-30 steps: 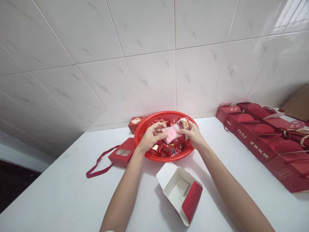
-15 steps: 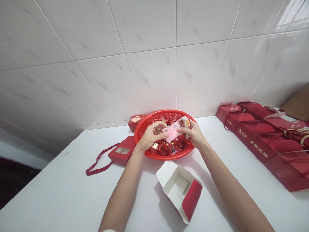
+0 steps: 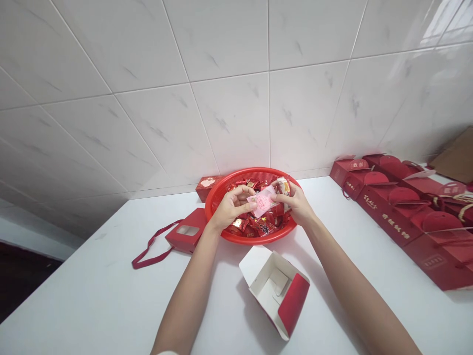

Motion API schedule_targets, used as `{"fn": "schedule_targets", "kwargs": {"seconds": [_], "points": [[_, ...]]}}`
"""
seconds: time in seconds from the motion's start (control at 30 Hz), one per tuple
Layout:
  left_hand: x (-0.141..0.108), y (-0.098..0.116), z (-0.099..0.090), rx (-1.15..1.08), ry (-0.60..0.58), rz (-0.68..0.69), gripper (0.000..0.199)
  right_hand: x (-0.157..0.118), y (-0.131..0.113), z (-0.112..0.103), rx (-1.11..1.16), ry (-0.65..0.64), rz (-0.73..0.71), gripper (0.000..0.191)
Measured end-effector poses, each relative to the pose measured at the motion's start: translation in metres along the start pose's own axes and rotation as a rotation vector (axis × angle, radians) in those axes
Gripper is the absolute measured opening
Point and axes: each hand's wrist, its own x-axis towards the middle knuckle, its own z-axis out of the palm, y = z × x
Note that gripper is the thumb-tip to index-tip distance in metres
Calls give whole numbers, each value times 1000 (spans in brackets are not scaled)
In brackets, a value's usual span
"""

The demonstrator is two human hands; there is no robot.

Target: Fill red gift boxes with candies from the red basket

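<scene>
A pink wrapped packet [image 3: 263, 201] is held over a red plastic basket [image 3: 252, 241] full of shiny red wrapped sweets [image 3: 262, 227]. My left hand [image 3: 232, 207] pinches the packet's left end between thumb and fingers. Its right end is pinched by my right hand [image 3: 294, 201], which also has a white and orange packet [image 3: 284, 187] at its fingers. Nearer to me stands an open box [image 3: 275, 291], white inside and red outside, with its flaps spread and nothing in it.
Left of the basket lies a red box [image 3: 186, 230] with a ribbon handle [image 3: 150, 251]. A small red patterned box [image 3: 207, 187] sits behind it. Rows of red boxes [image 3: 391, 217] fill the right side, near brown cardboard [image 3: 454, 155]. A tiled wall [image 3: 229, 123] rises behind the white table [image 3: 111, 286].
</scene>
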Motion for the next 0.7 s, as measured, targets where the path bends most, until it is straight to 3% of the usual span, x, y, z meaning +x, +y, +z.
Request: {"fn": "schedule_targets", "kwargs": {"seconds": [0.7], "points": [[-1, -5, -1, 34, 12, 14, 34, -1, -1, -1, 8, -33, 6, 32]]}}
